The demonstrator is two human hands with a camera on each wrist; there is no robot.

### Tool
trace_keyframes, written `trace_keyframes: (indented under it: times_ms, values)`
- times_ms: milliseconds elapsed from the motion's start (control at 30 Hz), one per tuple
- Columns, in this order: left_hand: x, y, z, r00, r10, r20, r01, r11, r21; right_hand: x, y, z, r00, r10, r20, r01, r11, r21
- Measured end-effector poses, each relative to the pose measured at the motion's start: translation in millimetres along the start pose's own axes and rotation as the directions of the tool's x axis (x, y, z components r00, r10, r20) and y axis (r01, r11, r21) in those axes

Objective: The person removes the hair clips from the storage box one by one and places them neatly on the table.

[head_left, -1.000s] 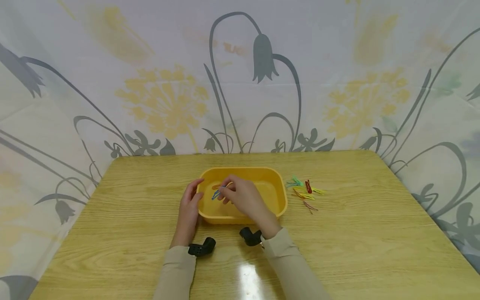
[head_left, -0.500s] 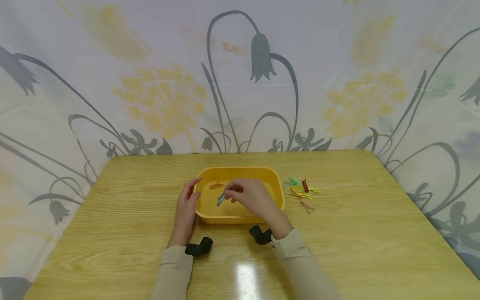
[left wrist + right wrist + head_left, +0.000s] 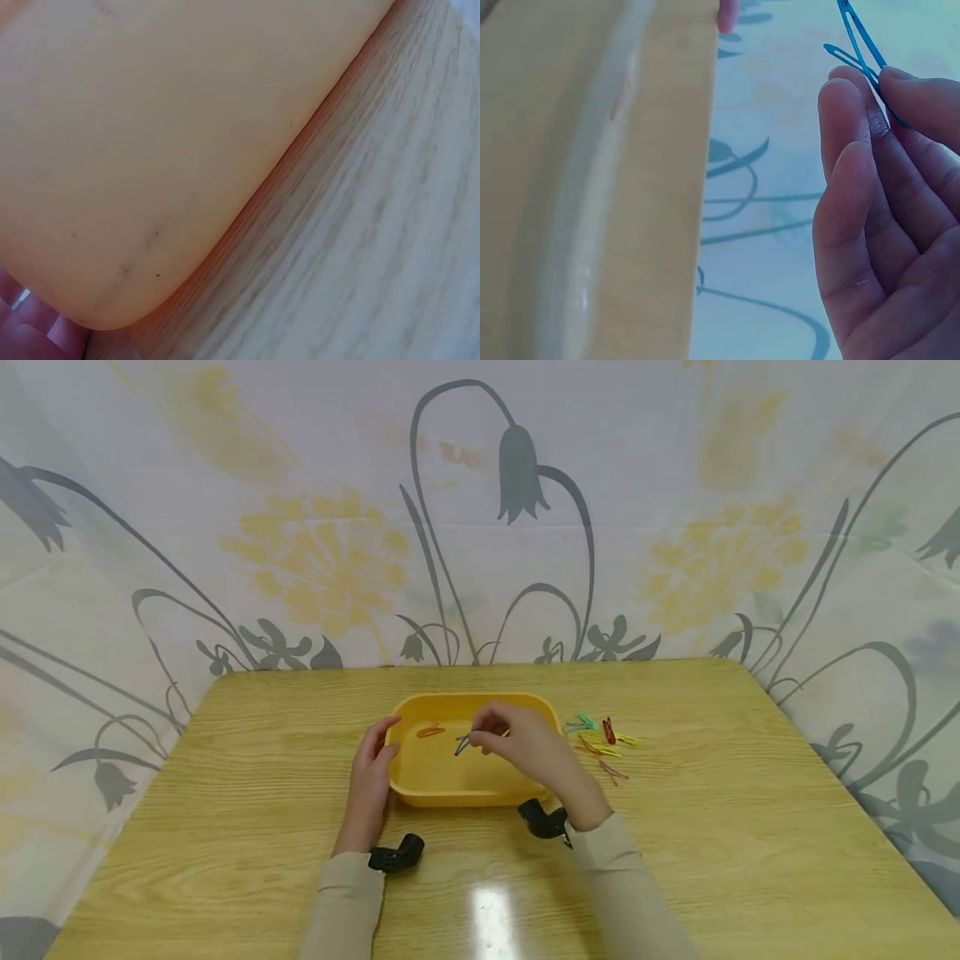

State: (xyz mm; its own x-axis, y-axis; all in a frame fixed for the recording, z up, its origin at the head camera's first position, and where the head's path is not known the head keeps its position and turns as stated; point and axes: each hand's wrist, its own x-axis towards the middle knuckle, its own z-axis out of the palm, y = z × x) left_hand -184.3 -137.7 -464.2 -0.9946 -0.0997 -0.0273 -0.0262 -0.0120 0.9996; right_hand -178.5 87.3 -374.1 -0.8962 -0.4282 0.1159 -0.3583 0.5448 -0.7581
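Observation:
A yellow plastic tub (image 3: 551,760) stands on the wooden table (image 3: 225,777). My left hand (image 3: 371,768) grips its left rim, thumb over the edge; the tub wall (image 3: 150,150) fills the left wrist view. My right hand (image 3: 517,747) hovers over the tub and pinches a blue paper clip (image 3: 462,743) between its fingertips. The right wrist view shows that blue clip (image 3: 859,41) sticking out above my fingers (image 3: 847,150). An orange clip (image 3: 431,732) lies inside the tub at its back left.
A loose pile of coloured paper clips (image 3: 603,742) lies on the table just right of the tub. A flower-printed cloth (image 3: 480,510) hangs behind and beside the table. Black wrist-camera mounts (image 3: 393,854) sit at both cuffs.
My right hand has drifted to the right and slightly back over the tub, carrying the blue clip with it. The left hand has stayed on the rim.

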Motion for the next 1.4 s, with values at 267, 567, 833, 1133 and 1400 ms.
trace_keyframes:
  times_ms: [267,567,833,1133,1400]
  values:
    - [1.7,-1.8,-2.0,1.0,0.026,0.016,-0.026,1.0,0.0,-4.2,8.1,-18.3,0.998,0.025,-0.053,-0.025,1.0,0.012]
    - [0.6,1.1,-1.3,1.0,0.011,0.017,-0.011,1.0,-0.006,-9.3,18.1,-35.1,0.993,0.05,-0.105,-0.049,0.999,0.006]
    - [-8.7,18.6,0.9,0.999,-0.007,0.033,0.009,0.999,-0.041,-11.8,30.4,-46.6,0.986,0.129,-0.109,-0.127,0.992,0.026]
    - [-1.5,4.9,-1.0,1.0,0.009,0.025,-0.008,0.999,-0.031,-14.6,40.2,-53.5,0.985,0.153,-0.084,-0.15,0.988,0.038]
    - [-3.5,9.6,0.1,1.0,-0.007,0.03,0.008,0.999,-0.049,-14.7,50.4,-55.8,0.972,0.21,-0.108,-0.195,0.971,0.136]
